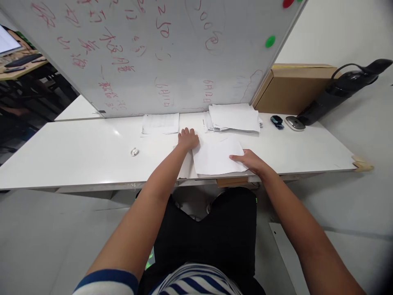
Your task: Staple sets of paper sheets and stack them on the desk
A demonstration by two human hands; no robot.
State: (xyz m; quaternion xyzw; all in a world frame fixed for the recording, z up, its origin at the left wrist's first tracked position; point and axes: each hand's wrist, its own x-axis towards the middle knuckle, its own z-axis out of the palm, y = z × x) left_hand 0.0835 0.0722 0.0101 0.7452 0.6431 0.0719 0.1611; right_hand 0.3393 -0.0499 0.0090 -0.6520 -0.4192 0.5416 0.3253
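A white sheet of paper (216, 157) is at the front of the white desk, its near edge by the desk's front edge. My right hand (250, 160) grips its right side, thumb on top and fingers underneath. My left hand (188, 139) rests palm down at the sheet's upper left corner, fingers extended forward and slightly bent. Part of another sheet (186, 167) shows below my left wrist, partly covered. Behind my right hand lies an uneven stack of papers (235, 117). A smaller pile of printed papers (161, 123) lies beyond my left hand, to its left.
A whiteboard (184, 61) with red writing stands along the back of the desk (76, 155). A small white coiled item (134, 152) lies at left. To the right are a dark watch-like object (276, 121), a computer mouse (295, 123), a cardboard box (291, 90) and a black bottle (334, 96).
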